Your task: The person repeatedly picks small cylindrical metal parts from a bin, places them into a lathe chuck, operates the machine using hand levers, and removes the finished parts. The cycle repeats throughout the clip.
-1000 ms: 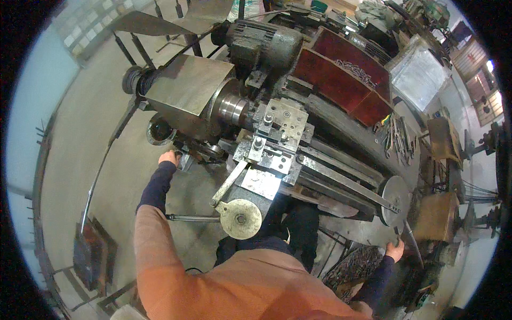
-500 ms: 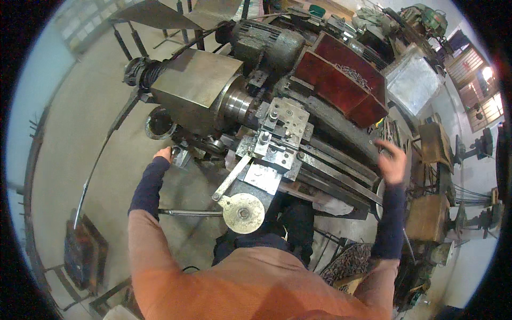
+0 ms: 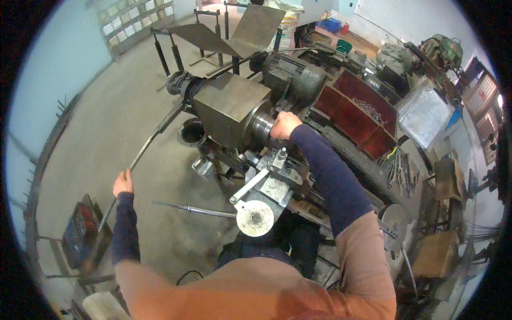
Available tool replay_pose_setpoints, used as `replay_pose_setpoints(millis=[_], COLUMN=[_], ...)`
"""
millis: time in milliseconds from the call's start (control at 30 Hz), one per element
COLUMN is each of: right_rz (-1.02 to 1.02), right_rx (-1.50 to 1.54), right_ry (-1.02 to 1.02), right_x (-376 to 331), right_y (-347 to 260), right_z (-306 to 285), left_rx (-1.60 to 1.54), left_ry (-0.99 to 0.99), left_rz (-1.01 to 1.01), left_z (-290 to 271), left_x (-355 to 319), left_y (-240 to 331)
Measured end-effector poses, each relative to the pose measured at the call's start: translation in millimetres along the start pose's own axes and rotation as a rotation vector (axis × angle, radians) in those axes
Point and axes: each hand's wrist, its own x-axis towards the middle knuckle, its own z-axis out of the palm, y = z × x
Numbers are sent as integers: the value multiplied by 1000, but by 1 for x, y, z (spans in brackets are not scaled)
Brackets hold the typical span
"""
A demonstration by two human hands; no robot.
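My left hand is closed around a long metal rod, which slants down from the rear of a lathe's headstock at the left. My right hand reaches across to the shiny round spindle nose, its fingers curled in front of it. Whatever lies within those fingers is hidden. Below my right forearm stand the tool post and a flat metal lever. Nearer my body is a round pale handwheel disc with a bar handle pointing left.
A red metal tray with small metal pieces sits behind the lathe bed, near a motor. Several wrenches lie at the right, beside another handwheel. A dark box stands on the floor at left.
My left hand has gone from beside the front of the headstock to the long rod. My right hand has swung from the far right to the spindle nose. The view has shifted.
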Motion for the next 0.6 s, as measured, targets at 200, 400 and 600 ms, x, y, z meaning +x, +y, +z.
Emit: replay_pose_setpoints(millis=[200, 400, 600], right_rz=[-12, -754, -829], right_rx=[-46, 302, 419], right_ry=[28, 456, 619], right_x=[-11, -83, -141], right_y=[-8, -9, -44], right_z=[-3, -23, 1], left_rx=[80, -596, -1541], left_ry=[-44, -229, -1236], left_rz=[82, 471, 494], left_z=[-45, -98, -81], left_x=[-88, -74, -128], left_y=[65, 153, 314])
